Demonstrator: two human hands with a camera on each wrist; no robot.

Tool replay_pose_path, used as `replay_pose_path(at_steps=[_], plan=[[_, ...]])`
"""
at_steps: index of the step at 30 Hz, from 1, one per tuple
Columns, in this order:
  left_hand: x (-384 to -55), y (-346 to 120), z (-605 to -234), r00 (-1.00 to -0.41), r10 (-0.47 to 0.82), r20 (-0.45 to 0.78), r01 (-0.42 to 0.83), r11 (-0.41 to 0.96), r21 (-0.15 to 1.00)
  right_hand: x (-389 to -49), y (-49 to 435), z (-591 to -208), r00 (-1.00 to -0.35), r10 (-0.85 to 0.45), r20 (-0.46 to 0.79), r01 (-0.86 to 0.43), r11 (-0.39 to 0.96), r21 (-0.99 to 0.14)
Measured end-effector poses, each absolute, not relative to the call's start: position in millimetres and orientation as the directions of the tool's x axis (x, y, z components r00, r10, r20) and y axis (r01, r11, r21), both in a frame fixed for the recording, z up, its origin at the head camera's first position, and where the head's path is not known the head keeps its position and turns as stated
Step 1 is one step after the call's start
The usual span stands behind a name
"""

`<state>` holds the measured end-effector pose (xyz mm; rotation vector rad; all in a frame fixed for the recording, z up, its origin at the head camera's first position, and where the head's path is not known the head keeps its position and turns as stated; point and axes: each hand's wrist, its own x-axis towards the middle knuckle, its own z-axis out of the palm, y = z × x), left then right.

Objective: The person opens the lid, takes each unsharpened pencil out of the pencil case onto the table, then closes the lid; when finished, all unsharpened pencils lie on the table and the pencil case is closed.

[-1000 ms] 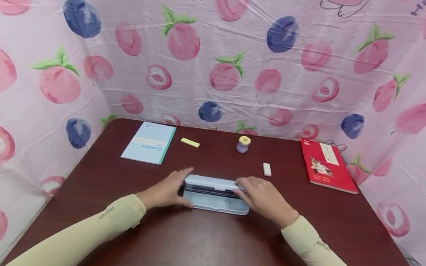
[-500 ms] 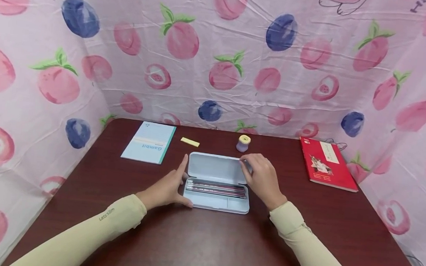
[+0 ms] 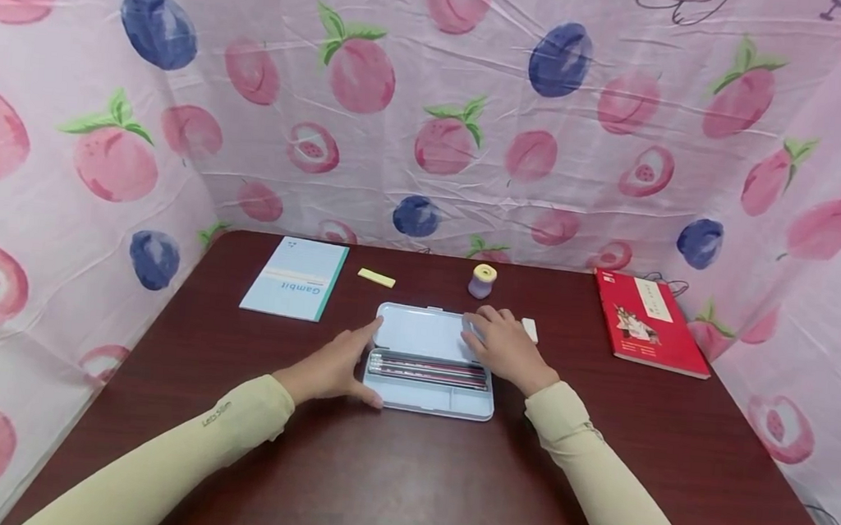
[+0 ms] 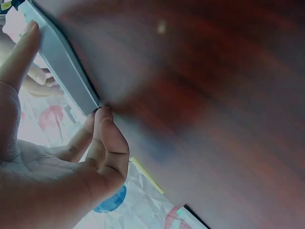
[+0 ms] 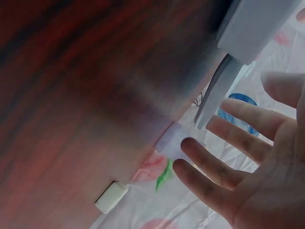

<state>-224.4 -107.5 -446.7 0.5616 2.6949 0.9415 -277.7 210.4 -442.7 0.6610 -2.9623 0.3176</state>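
Note:
A pale blue pencil case (image 3: 410, 395) lies opened out on the dark table, its lid (image 3: 422, 334) folded back away from the person. Several pencils (image 3: 427, 370) lie side by side in the long rear compartment. My left hand (image 3: 332, 368) holds the case's left end, thumb at the front corner and fingertips at the back, as the left wrist view shows along the case wall (image 4: 66, 67). Over the lid's right part is my right hand (image 3: 508, 348). Its fingers are extended and spread beside the lid (image 5: 217, 93) in the right wrist view.
A white eraser (image 3: 530, 330) lies just behind the right hand. Farther back are a yellow strip (image 3: 376, 277) and a small purple pot with a yellow top (image 3: 482, 281). A light blue notebook (image 3: 293, 281) lies back left, a red book (image 3: 645, 323) back right.
The case's lid has swung up and back from partly closed, uncovering the pencils. The right hand moved back with it, and its fingers have loosened from the lid's edge. The left hand stays at the left end.

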Motion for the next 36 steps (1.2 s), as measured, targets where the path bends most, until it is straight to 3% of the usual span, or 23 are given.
replay_pose_path(at_steps=[6, 11, 22, 30, 36], plan=[[-227, -106, -445, -0.903, 0.408, -0.135, 0.249, 0.753, 0.609, -281, 211, -443, -0.912, -0.411, 0.013, -0.402, 0.885, -0.235], [-227, -104, -445, -0.903, 0.405, -0.141, 0.247, 0.76, 0.601, -284, 211, -444, -0.909, -0.417, -0.012, -0.402, 0.884, -0.237], [-220, -105, -446, -0.926, 0.369, -0.082, 0.264, 0.787, 0.557, -279, 205, -437, -0.899, -0.396, 0.189, -0.428, 0.885, -0.182], [-216, -103, -445, -0.923, 0.377, -0.082, 0.285, 0.81, 0.512, -258, 206, -427, -0.879, -0.371, 0.301, -0.436, 0.88, -0.188], [-214, -104, -442, -0.918, 0.386, -0.086, 0.301, 0.822, 0.483, -237, 208, -415, -0.862, -0.429, 0.271, -0.485, 0.854, -0.189]])
